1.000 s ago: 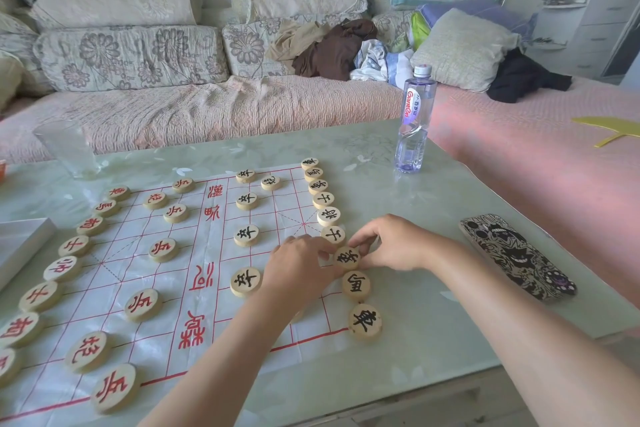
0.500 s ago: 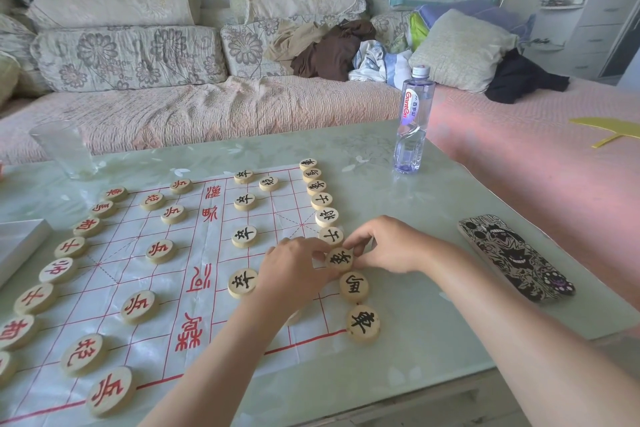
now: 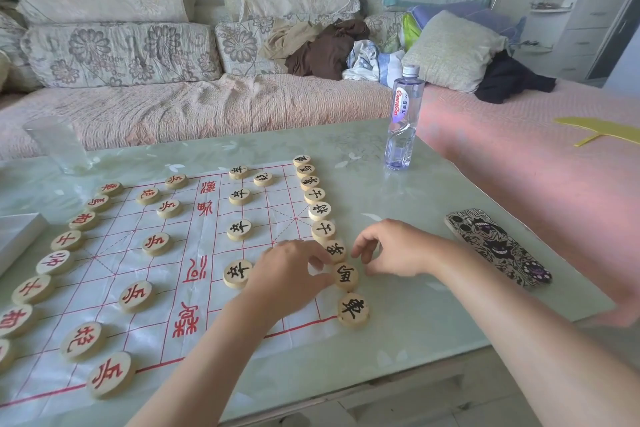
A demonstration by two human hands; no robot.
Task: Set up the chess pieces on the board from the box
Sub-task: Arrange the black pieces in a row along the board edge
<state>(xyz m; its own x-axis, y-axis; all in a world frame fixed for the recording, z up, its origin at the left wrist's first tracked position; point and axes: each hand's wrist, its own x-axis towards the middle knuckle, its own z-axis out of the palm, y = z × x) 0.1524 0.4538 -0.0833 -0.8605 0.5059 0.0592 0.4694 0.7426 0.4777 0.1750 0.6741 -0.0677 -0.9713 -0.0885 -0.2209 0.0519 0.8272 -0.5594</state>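
Where the hands meet: lower middle of the frame, at the near end of a column of nine round pale wooden discs with black characters (image 3: 314,196), which runs down the right edge of the white sheet board with red grid lines (image 3: 104,253).
Left hand (image 3: 291,274): palm down over the board's right part, fingers curled. The thumb touches the left rim of the second-nearest disc (image 3: 346,277) and the forefinger reaches the third-nearest disc (image 3: 335,248). Whether it pinches either one I cannot tell.
Right hand (image 3: 391,250): right of those same two discs, fingers loosely bent and holding nothing, fingertips (image 3: 357,250) just beside the rims.
Nearest disc (image 3: 352,309): at the board's lower right corner, touched by neither hand.
Other black-character discs (image 3: 239,229): on grid points right of the board's middle, well apart from each other.
Round wooden discs with red characters (image 3: 156,243): a column down the board's left edge, with more spread over its left half.
White flat box (image 3: 17,236): at the left edge of the frame beside the board, only partly in view.
Pale green glossy table (image 3: 433,322): carries the board.
Clear plastic water bottle (image 3: 403,121): upright, beyond the board's upper right corner.
Phone in a black-and-white cartoon-patterned case (image 3: 498,248): flat on the table, right of the right hand.
Clear glass tumbler (image 3: 55,146): upper left of the table.
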